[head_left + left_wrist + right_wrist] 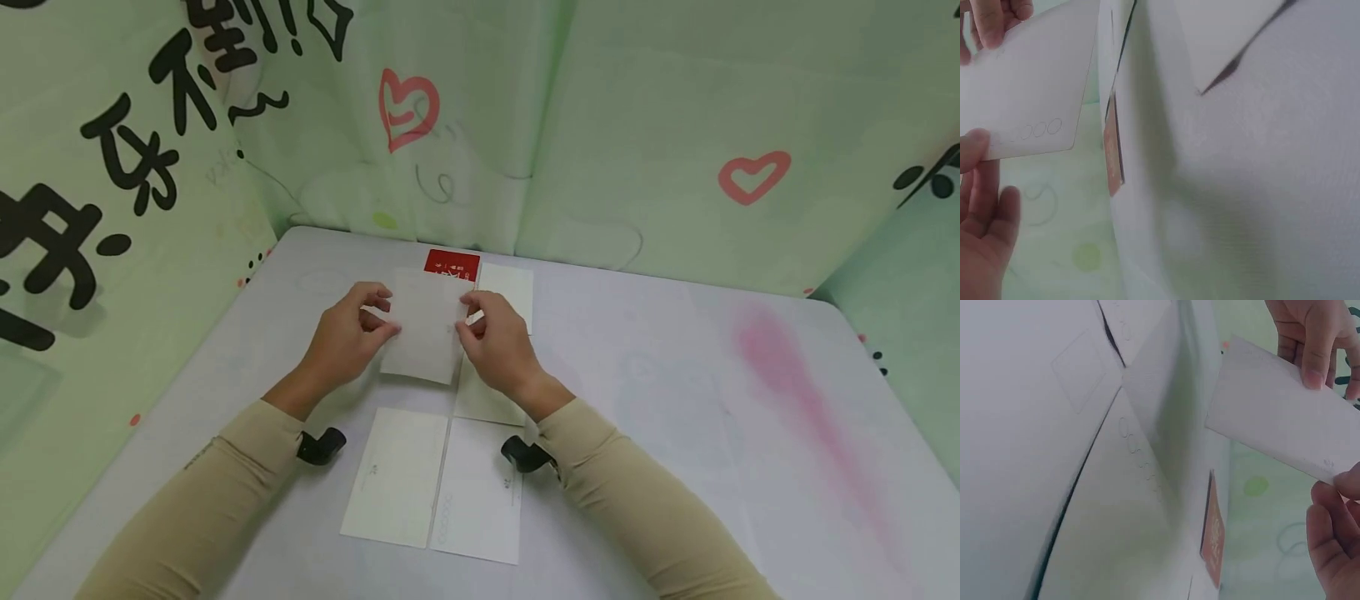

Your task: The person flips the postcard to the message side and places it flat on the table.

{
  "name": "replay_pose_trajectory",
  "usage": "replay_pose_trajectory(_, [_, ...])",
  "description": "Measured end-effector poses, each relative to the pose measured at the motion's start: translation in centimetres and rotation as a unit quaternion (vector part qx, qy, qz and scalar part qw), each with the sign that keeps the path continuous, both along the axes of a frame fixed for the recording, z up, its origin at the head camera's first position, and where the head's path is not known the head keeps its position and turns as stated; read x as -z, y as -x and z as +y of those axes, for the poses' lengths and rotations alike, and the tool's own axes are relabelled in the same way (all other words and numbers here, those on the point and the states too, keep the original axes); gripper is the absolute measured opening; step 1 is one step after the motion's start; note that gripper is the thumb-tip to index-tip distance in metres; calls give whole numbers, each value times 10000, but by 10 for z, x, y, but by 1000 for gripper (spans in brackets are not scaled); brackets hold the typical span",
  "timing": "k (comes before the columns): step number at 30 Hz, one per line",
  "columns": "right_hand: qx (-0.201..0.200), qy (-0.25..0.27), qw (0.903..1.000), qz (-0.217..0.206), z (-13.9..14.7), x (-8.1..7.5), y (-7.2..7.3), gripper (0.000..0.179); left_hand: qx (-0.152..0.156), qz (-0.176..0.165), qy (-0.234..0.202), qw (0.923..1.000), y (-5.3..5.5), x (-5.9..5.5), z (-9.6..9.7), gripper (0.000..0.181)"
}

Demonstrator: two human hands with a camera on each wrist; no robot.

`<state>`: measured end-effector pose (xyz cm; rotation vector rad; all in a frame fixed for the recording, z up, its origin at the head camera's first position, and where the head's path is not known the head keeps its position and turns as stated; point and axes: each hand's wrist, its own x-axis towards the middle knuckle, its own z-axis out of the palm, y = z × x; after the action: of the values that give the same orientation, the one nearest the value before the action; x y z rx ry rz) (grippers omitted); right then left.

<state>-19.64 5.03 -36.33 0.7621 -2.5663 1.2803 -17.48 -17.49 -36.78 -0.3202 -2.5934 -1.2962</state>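
A white postcard (426,325) is held up over the table by both hands. My left hand (352,325) pinches its left edge between thumb and fingers, while my right hand (498,346) pinches the opposite edge. A row of small printed circles runs along one side of the postcard (1029,87) in the left wrist view. In the right wrist view the postcard (1272,406) tilts away from the tabletop. Just beyond it, a red card (452,262) with light lettering lies partly covered from the head camera.
Below the hands, two similar white cards lie side by side: a left one (397,479) and a right one (476,500). Another card (487,398) lies beneath my right hand, and one more (513,292) farther back. Green fabric (637,125) walls the table.
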Motion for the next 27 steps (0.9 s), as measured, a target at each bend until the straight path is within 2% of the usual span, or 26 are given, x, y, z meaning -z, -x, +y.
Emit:
replay_pose_trajectory(2, [16,-293,9994,-163,0,2,2,34,66,-57,135,9999,2,2,0,32])
replay_pose_trajectory(5, [6,-788,9954,-542,-1,6,5,41,110,-273,672,9973,4,4,1,28])
replay_pose_trajectory(8, [-87,-1290,9869,-965,-2,9,8,52,90,-643,1213,9905,7,6,2,31])
replay_pose_trajectory(12, [-217,-1827,9732,-1381,-4,12,10,64,23,-1250,1736,9769,12,7,6,37])
replay_pose_trajectory(15, [-229,-2329,9616,-1437,-5,14,12,73,33,-1471,2174,9649,16,9,10,42])
replay_pose_trajectory(19, [-279,-2950,9445,-1417,-8,17,14,83,88,-1615,2560,9531,18,12,13,48])
replay_pose_trajectory(22, [-343,-3163,9362,-1491,-9,18,14,85,112,-1763,2655,9478,17,14,15,50])
replay_pose_trajectory(27, [-431,-3349,9298,-1468,-8,23,14,83,178,-1876,2758,9426,17,19,14,51])
